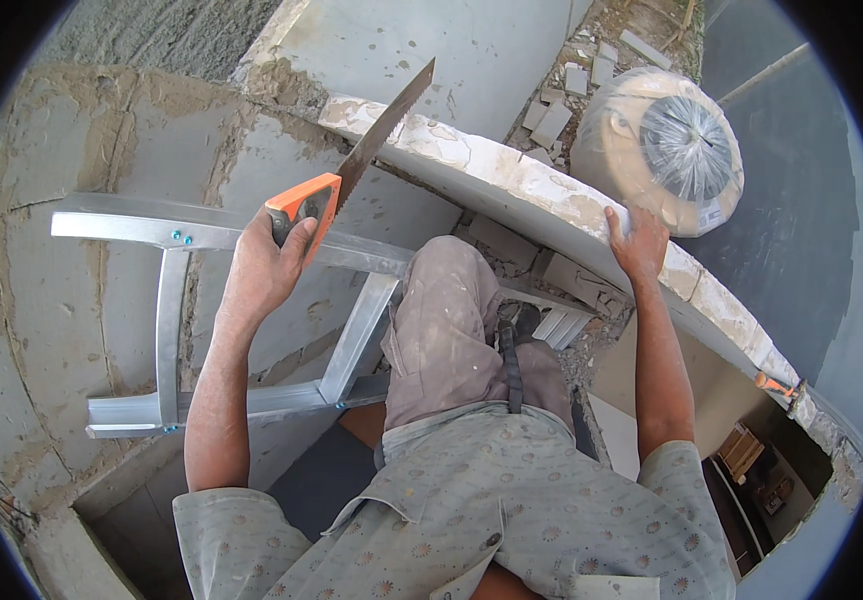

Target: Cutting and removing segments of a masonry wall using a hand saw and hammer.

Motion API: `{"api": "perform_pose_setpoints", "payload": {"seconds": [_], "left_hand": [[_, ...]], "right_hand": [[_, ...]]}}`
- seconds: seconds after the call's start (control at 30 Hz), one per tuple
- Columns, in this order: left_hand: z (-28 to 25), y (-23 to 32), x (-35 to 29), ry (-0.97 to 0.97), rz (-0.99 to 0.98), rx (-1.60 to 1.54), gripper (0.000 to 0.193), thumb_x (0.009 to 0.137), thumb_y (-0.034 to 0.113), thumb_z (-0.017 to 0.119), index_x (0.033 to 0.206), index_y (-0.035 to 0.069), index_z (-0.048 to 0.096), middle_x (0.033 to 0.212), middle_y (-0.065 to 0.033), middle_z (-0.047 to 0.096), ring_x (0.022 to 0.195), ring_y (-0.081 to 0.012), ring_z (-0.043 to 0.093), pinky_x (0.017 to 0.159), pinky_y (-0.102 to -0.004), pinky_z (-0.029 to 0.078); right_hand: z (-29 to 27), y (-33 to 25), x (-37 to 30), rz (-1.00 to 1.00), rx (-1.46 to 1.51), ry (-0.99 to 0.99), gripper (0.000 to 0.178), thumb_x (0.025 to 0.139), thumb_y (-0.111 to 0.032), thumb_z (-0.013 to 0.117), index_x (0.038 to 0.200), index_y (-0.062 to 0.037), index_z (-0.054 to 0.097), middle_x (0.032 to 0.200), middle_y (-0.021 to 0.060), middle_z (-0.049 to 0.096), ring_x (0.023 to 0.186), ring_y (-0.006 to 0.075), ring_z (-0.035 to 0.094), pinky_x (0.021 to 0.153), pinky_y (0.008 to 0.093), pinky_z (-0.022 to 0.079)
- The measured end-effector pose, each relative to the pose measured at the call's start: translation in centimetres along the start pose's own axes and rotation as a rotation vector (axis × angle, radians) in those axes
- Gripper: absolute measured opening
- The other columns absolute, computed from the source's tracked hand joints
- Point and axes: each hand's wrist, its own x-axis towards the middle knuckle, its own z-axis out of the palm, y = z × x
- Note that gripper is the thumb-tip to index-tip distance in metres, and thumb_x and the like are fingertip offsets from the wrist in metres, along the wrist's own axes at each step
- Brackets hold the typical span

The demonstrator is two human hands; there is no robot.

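Before me, the left hand (263, 264) curls tight round the grip of the orange-handled handsaw (353, 170), blade angled up, likely to spare the legs (443, 320), while the right hand (641, 243) — clasped over the rough-topped wall (541, 185) — presumably steadies the worker (511, 490) near the metal ladder (231, 238).

- Head view: worn on the person's head, left of a side-by-side pair, upright, facing steeply down.
- Nearest, the shirt (451, 500) fills the lower middle; trousers (441, 335) lie beyond it.
- Wide fisheye: it reaches past the top edge of the wall (551, 183) to a plastic-wrapped round container (651, 150), straight edges bending outward.
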Motion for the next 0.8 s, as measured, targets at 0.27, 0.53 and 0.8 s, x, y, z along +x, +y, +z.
{"api": "perform_pose_setpoints", "payload": {"seconds": [0.27,0.53,0.8], "left_hand": [[-3.0,1.6,-2.1,-0.086,-0.145,0.131,0.037,0.095,0.027,0.064,0.102,-0.009,0.06,0.072,-0.0107,0.064,0.065,-0.016,0.059,0.063,-0.0351,0.049],[-4.8,0.9,-1.0,-0.137,-0.12,0.185,0.04,0.095,0.029,0.063,0.102,-0.011,0.061,0.075,-0.0194,0.068,0.072,-0.0252,0.068,0.069,-0.0412,0.052],[-1.4,4.3,4.3,-0.087,0.022,0.283,0.04,0.094,0.028,0.064,0.094,-0.012,0.061,0.068,-0.0178,0.064,0.063,-0.0262,0.062,0.062,-0.0405,0.048]], "right_hand": [[-0.2,0.1,0.1,-0.045,0.037,0.017,0.049,0.094,-0.052,0.054,0.117,-0.0099,0.066,0.108,0.0113,0.066,0.108,0.0289,0.058,0.095,0.0436,0.04],[-0.1,-0.1,0.1,-0.02,0.012,0.046,0.046,0.093,-0.049,0.056,0.113,-0.0092,0.067,0.106,0.0108,0.067,0.106,0.0292,0.059,0.093,0.044,0.04],[0.1,0.1,0.2,-0.024,0.019,0.06,0.043,0.093,-0.046,0.057,0.112,-0.009,0.067,0.103,0.0104,0.066,0.102,0.0297,0.06,0.091,0.0441,0.042]]}}
